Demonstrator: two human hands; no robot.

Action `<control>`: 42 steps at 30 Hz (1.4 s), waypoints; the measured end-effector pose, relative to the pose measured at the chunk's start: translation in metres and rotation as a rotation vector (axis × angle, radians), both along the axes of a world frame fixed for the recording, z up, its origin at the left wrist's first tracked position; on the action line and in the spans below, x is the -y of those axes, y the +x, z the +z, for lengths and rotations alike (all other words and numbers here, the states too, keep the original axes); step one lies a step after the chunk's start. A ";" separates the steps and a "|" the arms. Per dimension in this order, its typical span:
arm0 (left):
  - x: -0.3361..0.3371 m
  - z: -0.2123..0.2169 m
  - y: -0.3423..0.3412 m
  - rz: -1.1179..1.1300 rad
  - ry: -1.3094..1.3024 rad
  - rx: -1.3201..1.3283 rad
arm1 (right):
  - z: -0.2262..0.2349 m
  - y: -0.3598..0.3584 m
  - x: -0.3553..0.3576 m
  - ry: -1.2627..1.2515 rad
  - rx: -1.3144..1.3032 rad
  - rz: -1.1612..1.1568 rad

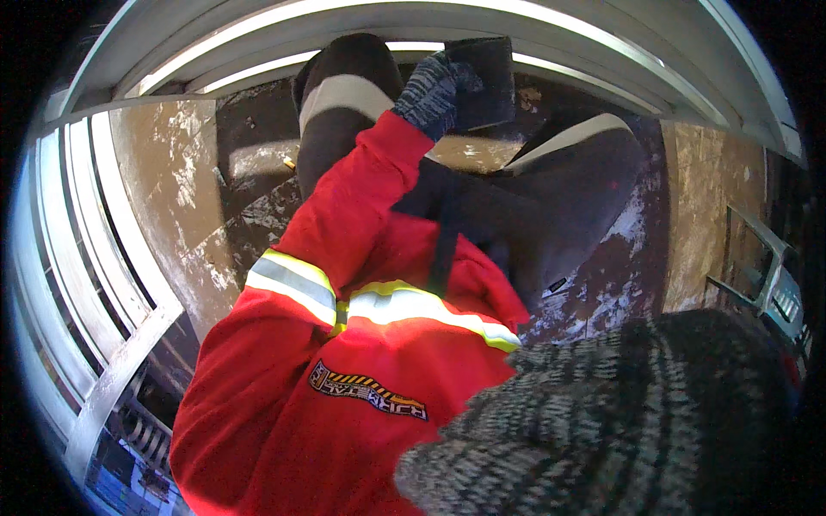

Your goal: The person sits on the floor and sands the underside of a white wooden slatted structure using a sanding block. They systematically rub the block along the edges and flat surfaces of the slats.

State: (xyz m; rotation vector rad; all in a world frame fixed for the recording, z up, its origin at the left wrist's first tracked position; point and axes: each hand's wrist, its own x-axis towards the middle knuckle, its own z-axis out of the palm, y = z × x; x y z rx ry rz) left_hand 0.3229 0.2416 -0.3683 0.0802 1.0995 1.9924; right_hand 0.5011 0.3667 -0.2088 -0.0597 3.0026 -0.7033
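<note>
My left hand (430,93), in a grey-and-black knitted glove, reaches forward past my left knee. Its fingers are closed on the edge of a dark, flat, square plate (492,90), which stands against the pale metal rails. My right hand (594,421) is raised very near the camera at the lower right, in a grey knitted glove with a dark coated part. Its fingers are out of sight in the dark at the picture's rim, so what it holds, if anything, is hidden.
Pale metal rails (585,39) curve across the front, and white bars (82,249) run down the left. The brown floor (168,163) has worn, flaking paint. A metal bracket (779,284) stands at the right. A small yellow bit (290,162) lies beside my left leg.
</note>
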 end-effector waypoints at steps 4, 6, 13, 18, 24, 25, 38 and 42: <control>0.015 0.003 0.001 0.049 0.084 0.062 | -0.002 -0.005 0.007 -0.021 -0.002 0.032; 0.008 -0.003 0.003 0.044 0.137 -0.075 | 0.006 -0.005 -0.004 0.016 0.027 0.007; 0.009 0.037 0.009 0.149 0.238 -0.017 | 0.023 -0.036 -0.029 -0.019 0.076 -0.055; 0.014 0.022 -0.007 -0.133 0.073 -0.376 | -0.019 -0.072 0.006 -0.626 -0.152 -0.408; 0.015 0.069 -0.011 -0.001 -0.261 -0.841 | -0.028 -0.087 0.012 -0.403 -0.394 -0.400; 0.017 0.070 -0.016 0.045 -0.220 -0.819 | -0.031 -0.088 0.011 -0.391 -0.500 -0.358; 0.098 0.227 -0.107 0.428 -0.632 -1.950 | -0.045 -0.122 -0.078 0.345 -0.794 -0.216; 0.101 0.227 -0.131 0.410 -0.839 -2.083 | -0.054 -0.123 -0.069 0.400 -0.796 -0.342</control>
